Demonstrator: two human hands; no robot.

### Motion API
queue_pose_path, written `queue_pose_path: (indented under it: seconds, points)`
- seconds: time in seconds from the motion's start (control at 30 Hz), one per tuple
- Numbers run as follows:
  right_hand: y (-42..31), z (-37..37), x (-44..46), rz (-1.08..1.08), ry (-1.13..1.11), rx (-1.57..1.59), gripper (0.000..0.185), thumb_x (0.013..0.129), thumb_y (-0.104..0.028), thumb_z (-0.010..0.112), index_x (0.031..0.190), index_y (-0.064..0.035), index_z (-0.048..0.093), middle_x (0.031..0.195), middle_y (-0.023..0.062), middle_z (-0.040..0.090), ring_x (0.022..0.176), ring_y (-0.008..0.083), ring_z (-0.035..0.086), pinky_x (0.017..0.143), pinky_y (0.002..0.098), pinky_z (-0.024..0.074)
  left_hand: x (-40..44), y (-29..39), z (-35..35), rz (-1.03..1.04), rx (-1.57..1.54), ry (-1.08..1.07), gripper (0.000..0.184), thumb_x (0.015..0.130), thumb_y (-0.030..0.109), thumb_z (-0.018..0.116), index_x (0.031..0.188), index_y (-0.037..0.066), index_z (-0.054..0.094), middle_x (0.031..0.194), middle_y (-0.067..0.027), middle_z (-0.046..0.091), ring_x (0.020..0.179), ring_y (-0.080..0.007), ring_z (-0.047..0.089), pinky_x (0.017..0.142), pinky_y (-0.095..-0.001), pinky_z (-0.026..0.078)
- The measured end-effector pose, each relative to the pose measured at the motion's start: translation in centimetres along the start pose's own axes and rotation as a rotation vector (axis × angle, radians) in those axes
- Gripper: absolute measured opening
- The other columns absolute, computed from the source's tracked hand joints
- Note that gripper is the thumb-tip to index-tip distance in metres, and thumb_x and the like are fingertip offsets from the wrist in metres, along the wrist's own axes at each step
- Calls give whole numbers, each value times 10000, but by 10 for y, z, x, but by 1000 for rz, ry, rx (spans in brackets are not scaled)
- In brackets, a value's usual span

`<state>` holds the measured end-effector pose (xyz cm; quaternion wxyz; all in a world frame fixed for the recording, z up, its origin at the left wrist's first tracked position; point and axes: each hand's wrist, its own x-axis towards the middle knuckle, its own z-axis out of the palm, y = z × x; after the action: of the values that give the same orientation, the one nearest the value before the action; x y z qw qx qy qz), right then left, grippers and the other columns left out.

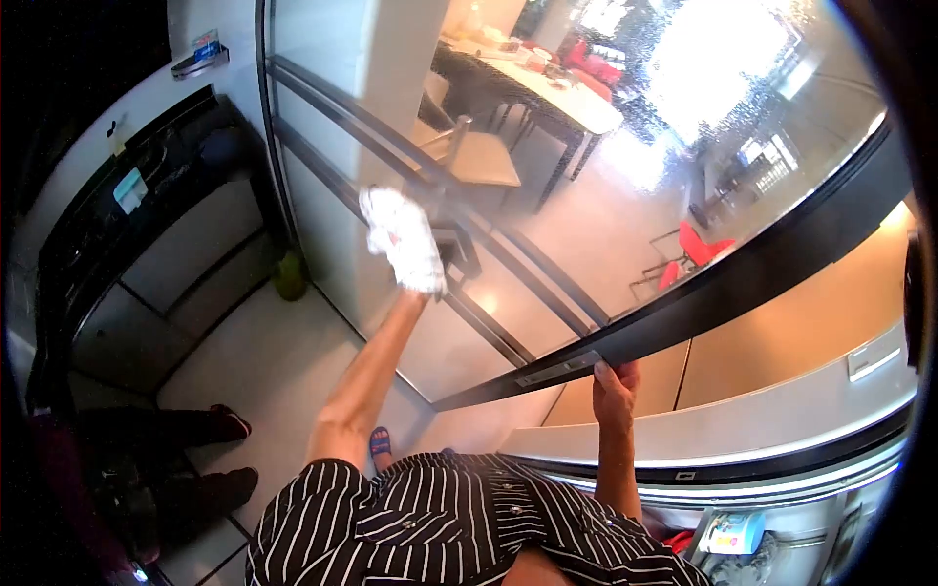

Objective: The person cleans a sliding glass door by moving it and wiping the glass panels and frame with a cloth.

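Observation:
A white cloth [403, 239] is pressed against the glass door [547, 230], over its dark crossbars. My left hand [415, 264] is behind or inside this cloth, with its fingers closed round it and mostly hidden. Lower right, my right hand [616, 391] grips the dark edge of the door frame [664, 337], thumb on the near side, beside a metal lock plate [557, 369].
Through the glass show a table [576, 103], a chair [484, 159] and a red chair [699, 244]. A dark counter [59, 254] curves along the left. Another person's dark-clad legs [186, 488] are at lower left. A green object [289, 277] stands on the floor.

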<state>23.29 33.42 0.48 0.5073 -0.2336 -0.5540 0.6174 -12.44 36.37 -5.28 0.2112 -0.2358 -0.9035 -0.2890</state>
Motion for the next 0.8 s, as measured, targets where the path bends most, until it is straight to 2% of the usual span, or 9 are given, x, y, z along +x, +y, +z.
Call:
queue_pose_path:
  seconds: [0.07, 0.2, 0.33, 0.47, 0.6, 0.67, 0.73, 0.77, 0.8]
  points:
    - [-3, 2, 0, 15, 9, 2, 471, 800, 81, 567, 1256, -5, 488, 1185, 105, 579, 1094, 205, 542, 986, 366, 398, 33, 3, 5, 55, 175, 121, 346, 955, 202, 391, 1237, 13, 458, 1256, -136, 481, 1199, -248, 427, 955, -347, 397]
    - [-5, 3, -1, 6, 18, 27, 450, 807, 72, 566, 1245, -1, 495, 1180, 107, 582, 1098, 206, 543, 989, 368, 396, 59, -12, 37, -130, -417, -131, 310, 946, 271, 419, 1152, 55, 503, 1157, -99, 517, 1095, -208, 460, 921, -329, 400]
    - [-4, -2, -3, 13, 18, -37, 438, 823, 62, 557, 1251, -4, 486, 1172, 93, 577, 1075, 196, 540, 976, 358, 399, 34, -14, 49, -802, -1361, -357, 293, 937, 340, 448, 1068, 98, 548, 1058, -62, 554, 991, -168, 492, 887, -312, 402]
    - [-7, 1, 0, 3, -28, -61, 458, 831, 64, 550, 1274, -13, 466, 1172, 83, 565, 1061, 185, 531, 961, 348, 403, -13, -2, 20, -1394, -1861, -457, 281, 923, 361, 469, 1017, 122, 582, 981, -35, 584, 902, -138, 521, 844, -296, 409]
    - [-13, 11, 1, 1, -55, -60, 468, 830, 69, 551, 1280, -20, 458, 1161, 73, 560, 1051, 181, 527, 958, 336, 396, -78, 30, -30, -974, -3233, -553, 253, 894, 239, 470, 1066, 92, 584, 972, -39, 595, 862, -136, 539, 774, -287, 429]
    - [-9, 8, 3, -7, -74, -125, 481, 828, 21, 563, 1291, -20, 439, 1146, 59, 550, 1061, 170, 510, 948, 327, 390, -95, 47, -73, -602, -3890, -1206, 259, 880, 179, 471, 1090, 77, 584, 968, -41, 600, 842, -135, 548, 739, -282, 439]
    - [-10, 4, 4, 13, -93, -155, 493, 825, -7, 568, 1297, -19, 424, 1140, 53, 543, 1060, 161, 500, 939, 323, 389, -106, 62, -100, -150, -3872, -1953, 279, 865, 118, 472, 1114, 62, 585, 963, -43, 606, 821, -134, 557, 704, -277, 449]
    - [0, -7, 6, -8, -110, -223, 515, 820, -33, 573, 1305, -14, 400, 1150, 51, 526, 1059, 147, 486, 930, 312, 386, -113, 72, -110, -125, -3812, -2132, 293, 858, 88, 472, 1126, 54, 585, 961, -44, 609, 811, -133, 561, 687, -275, 454]
    - [-4, -8, 6, 17, -178, -207, 523, 821, -16, 567, 1310, -11, 379, 1178, 54, 505, 1069, 148, 473, 944, 309, 372, -130, 77, -119, -788, -4034, -1748, 267, 844, 71, 514, 1102, 69, 580, 926, -22, 601, 786, -124, 562, 686, -263, 467]
